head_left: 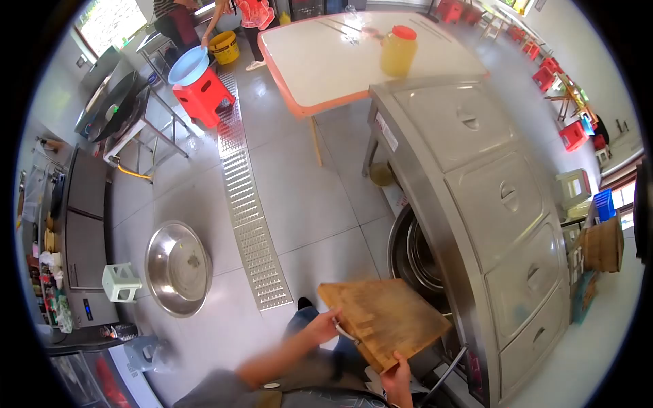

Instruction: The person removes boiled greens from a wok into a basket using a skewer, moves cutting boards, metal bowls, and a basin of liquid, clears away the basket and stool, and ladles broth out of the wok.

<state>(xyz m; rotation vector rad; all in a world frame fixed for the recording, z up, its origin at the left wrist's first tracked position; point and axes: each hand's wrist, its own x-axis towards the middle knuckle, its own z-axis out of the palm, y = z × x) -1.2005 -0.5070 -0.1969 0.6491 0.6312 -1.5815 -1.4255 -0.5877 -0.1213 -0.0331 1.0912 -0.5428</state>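
Note:
A thick wooden board (384, 318) with a metal handle on its near side is held low in front of my body, tilted, beside the steel counter. At its left corner, my left hand (322, 327) has its fingers closed at the edge by the handle. My right hand (396, 377) grips the near right edge, thumb on top. Behind the board, large metal basins (415, 255) stand under the counter, partly hidden by the board and the counter.
The steel counter (442, 224) with lidded wells runs along the right. A metal basin (179, 269) and a white stool (122, 283) stand on the floor at left. Ahead are a table (326, 61), a red stool (204, 96) and two people. A metal drain grate (253, 231) crosses the floor.

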